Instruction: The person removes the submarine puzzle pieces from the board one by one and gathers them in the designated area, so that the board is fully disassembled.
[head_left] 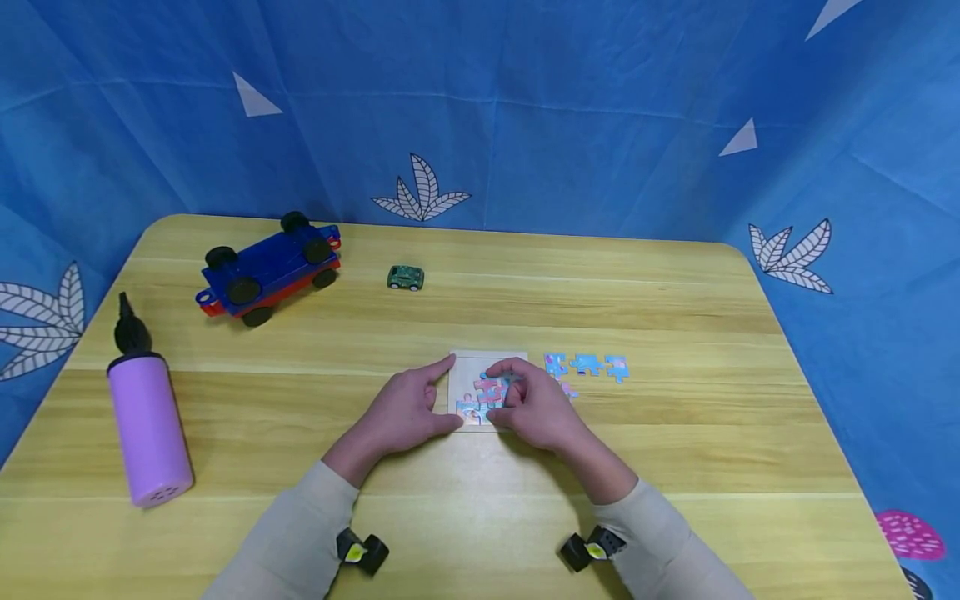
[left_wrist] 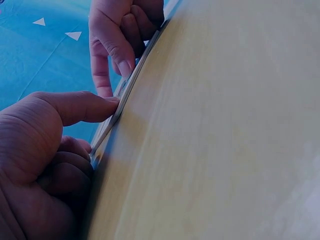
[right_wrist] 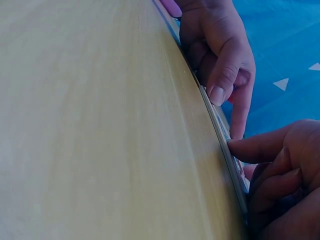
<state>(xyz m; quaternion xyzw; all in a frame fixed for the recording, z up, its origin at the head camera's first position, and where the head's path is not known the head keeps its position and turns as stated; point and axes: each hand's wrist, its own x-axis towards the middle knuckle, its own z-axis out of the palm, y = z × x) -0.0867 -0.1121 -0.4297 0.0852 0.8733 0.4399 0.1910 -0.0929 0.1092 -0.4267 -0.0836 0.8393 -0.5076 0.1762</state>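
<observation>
Left hand (head_left: 405, 408): thumb and forefinger straight, spread along the tray's (head_left: 462, 373) nine o'clock side. Right hand (head_left: 546, 410) touches puzzle pieces (head_left: 468, 411) inside, middle to six — can't tell if it's pinching any. Loose pieces (head_left: 587, 365) outside, between two and three.

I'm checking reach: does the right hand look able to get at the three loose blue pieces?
Probably yes: the blue pieces lie just beyond the right hand, with nothing tall in between.
</observation>
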